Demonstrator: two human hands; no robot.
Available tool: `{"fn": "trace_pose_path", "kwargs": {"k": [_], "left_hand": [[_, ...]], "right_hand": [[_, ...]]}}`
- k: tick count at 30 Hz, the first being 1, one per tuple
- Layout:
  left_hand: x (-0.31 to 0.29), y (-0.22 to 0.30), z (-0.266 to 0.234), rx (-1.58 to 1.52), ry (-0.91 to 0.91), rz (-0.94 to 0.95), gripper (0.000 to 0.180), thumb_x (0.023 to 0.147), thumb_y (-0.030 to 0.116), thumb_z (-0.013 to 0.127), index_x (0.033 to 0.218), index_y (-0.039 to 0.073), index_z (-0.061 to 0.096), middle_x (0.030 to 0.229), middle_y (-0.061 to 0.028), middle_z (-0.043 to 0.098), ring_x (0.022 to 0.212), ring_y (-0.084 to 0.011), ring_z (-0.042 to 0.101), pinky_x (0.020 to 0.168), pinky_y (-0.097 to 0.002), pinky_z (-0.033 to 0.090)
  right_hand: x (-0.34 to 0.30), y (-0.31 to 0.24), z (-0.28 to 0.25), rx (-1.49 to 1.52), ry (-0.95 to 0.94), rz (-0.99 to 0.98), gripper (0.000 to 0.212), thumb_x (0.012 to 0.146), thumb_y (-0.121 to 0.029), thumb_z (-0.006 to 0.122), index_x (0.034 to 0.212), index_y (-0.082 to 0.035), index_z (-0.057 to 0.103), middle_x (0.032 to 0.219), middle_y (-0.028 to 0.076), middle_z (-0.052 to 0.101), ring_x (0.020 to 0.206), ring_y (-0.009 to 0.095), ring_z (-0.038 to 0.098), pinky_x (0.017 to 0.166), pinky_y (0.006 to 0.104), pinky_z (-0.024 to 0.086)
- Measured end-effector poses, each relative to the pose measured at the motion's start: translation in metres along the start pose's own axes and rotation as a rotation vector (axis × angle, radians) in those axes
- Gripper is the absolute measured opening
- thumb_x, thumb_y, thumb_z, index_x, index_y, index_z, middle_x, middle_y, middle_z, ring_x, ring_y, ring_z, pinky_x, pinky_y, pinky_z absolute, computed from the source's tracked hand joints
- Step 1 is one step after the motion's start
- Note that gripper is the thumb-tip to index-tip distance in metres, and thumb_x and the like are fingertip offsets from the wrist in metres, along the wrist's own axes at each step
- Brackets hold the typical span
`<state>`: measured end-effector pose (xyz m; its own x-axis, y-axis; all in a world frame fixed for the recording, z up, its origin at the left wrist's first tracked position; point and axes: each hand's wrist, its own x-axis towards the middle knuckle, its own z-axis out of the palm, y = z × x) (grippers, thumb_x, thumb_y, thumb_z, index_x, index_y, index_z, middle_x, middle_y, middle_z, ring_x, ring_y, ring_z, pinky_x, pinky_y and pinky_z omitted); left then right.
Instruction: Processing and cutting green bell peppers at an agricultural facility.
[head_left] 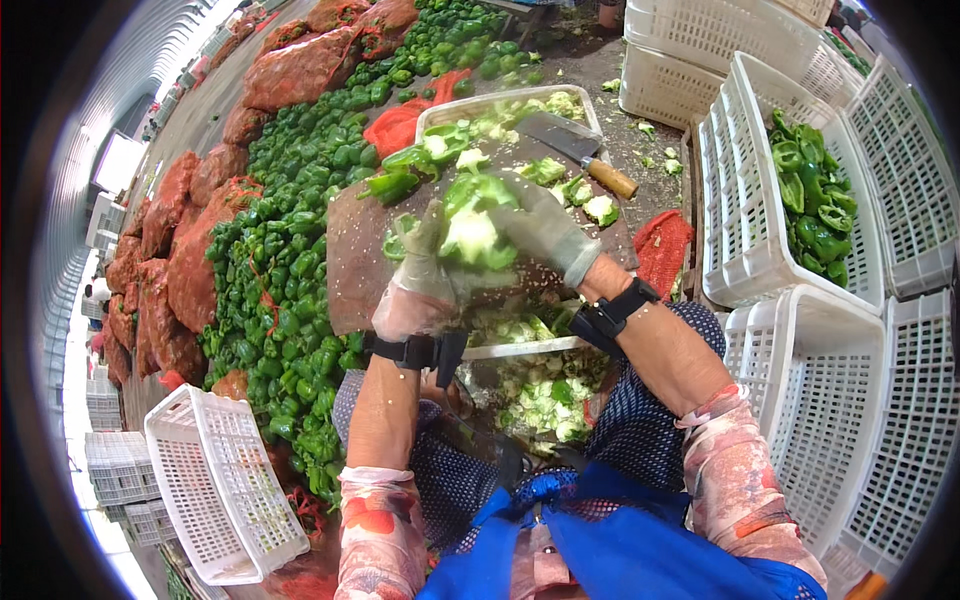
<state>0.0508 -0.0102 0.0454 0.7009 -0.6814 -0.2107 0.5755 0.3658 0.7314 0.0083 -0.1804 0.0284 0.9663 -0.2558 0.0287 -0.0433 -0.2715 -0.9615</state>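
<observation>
A split green bell pepper [473, 235] with its pale seed core showing is held between my two gloved hands, over a brown board [352, 275]. My left hand [425, 272] is closed on its left side. My right hand [545, 228] grips the right side, its fingers somewhat smeared by motion. Pepper pieces [392, 180] lie on the board just beyond my left hand. Past my right hand rests a cleaver [562, 140] with a wooden handle, among several cut-out pepper cores [600, 209]. A white tray [508, 100] shows from under the board.
Whole green peppers [285, 330] heap along the left, with red mesh sacks [200, 245] behind. A white crate [735, 200] at right holds pepper halves [812, 190]; other crates [790, 390] stand around it. Another white crate [225, 490] tilts at lower left. Pale scraps [545, 395] lie between my knees.
</observation>
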Motion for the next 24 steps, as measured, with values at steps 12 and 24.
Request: {"fn": "trace_pose_path", "kwargs": {"k": [12, 24], "left_hand": [[-0.010, 0.006, -0.016, 0.366, 0.170, 0.087, 0.056, 0.090, 0.048, 0.059, 0.131, 0.011, 0.051, 0.091, -0.0024, 0.063, 0.076, -0.0114, 0.056, 0.070, -0.0250, 0.047], [-0.024, 0.015, 0.014, 0.142, -0.099, 0.225, 0.086, 0.076, 0.028, 0.079, 0.144, 0.005, 0.030, 0.132, -0.0114, 0.050, 0.115, -0.0201, 0.052, 0.096, -0.0312, 0.045]], "right_hand": [[-0.029, -0.031, 0.016, -0.626, -0.211, -0.265, 0.079, 0.080, -0.038, 0.068, 0.142, -0.009, 0.029, 0.130, 0.021, 0.049, 0.102, 0.036, 0.062, 0.082, 0.0424, 0.052], [-0.035, -0.029, 0.019, 0.173, -0.071, -0.142, 0.071, 0.076, -0.041, 0.075, 0.128, -0.004, 0.044, 0.115, 0.022, 0.057, 0.106, 0.030, 0.059, 0.091, 0.0375, 0.047]]}}
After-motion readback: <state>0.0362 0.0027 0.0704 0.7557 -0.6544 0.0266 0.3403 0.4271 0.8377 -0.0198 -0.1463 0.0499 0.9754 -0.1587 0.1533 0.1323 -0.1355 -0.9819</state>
